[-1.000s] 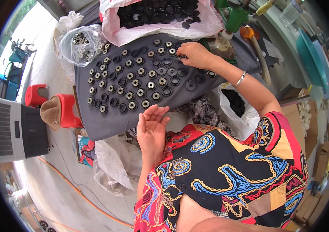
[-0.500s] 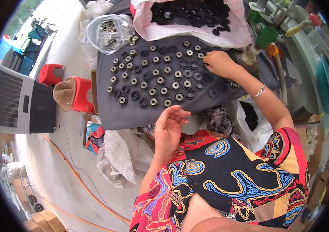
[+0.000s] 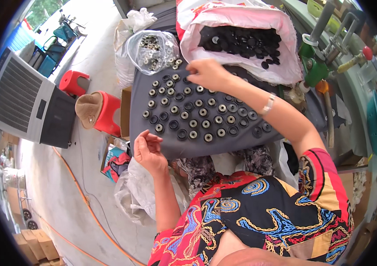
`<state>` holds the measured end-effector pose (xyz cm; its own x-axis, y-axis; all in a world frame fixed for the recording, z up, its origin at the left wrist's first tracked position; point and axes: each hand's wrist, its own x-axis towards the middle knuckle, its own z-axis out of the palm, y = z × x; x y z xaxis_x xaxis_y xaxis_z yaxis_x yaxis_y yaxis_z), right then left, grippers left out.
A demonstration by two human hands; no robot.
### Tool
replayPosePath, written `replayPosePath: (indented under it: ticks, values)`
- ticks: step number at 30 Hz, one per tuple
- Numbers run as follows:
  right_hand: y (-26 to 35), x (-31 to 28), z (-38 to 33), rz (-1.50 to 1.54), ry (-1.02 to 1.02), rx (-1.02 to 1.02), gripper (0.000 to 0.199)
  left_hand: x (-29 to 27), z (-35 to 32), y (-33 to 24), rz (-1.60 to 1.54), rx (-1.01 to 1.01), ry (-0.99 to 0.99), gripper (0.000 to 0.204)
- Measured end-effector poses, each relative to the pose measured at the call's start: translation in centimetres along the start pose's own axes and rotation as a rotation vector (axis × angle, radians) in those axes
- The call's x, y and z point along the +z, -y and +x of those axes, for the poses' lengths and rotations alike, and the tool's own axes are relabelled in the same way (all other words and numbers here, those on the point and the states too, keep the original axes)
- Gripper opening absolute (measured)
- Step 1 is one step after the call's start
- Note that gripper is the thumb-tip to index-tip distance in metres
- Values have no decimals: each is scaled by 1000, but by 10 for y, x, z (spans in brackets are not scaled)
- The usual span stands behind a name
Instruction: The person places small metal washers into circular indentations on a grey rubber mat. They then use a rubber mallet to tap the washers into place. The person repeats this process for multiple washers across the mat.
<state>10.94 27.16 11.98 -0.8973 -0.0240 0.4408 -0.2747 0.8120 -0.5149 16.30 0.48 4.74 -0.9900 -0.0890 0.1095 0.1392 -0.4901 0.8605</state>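
Over the far part of the grey-covered table point(image 3: 170, 148), my right hand point(image 3: 208, 74) is closed with its fingertips pinched, near a clear plastic bag point(image 3: 131, 53) of small metal rings. Whatever it may hold is hidden. Beneath and around it, round black caps point(image 3: 182, 134) lie spread in loose rows, many with a silvery metal ring point(image 3: 203, 112) seated in the middle; others show no ring. My left hand point(image 3: 149, 150) hovers by the near left edge of the table, fingers loosely bent and apart, with nothing seen in it.
A white sack point(image 3: 292, 66) full of black caps lies beyond the table. Green metal equipment point(image 3: 317, 66) stands at right. Left are red stools point(image 3: 108, 117), one bearing a brown hat point(image 3: 88, 108), and a grey air cooler point(image 3: 29, 99). An orange hose point(image 3: 84, 195) crosses the floor.
My right hand has moved left across the table, from the right-hand caps toward the bag of rings. My left hand has shifted left along the near edge. The view has turned slightly.
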Motion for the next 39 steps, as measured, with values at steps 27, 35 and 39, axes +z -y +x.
replayPosePath:
  ticks: [27, 35, 39]
  values:
    - [-91, 118, 127, -316, -19, 835, 14, -17, 24, 33, 105, 134, 54, 22]
    - [-67, 111, 125, -298, 110, 738, 22, -27, 24, 27, 21, 72, 25, 24]
    - [-70, 94, 124, -263, 126, 762, 25, -29, 29, 20, -138, -32, 14, 28]
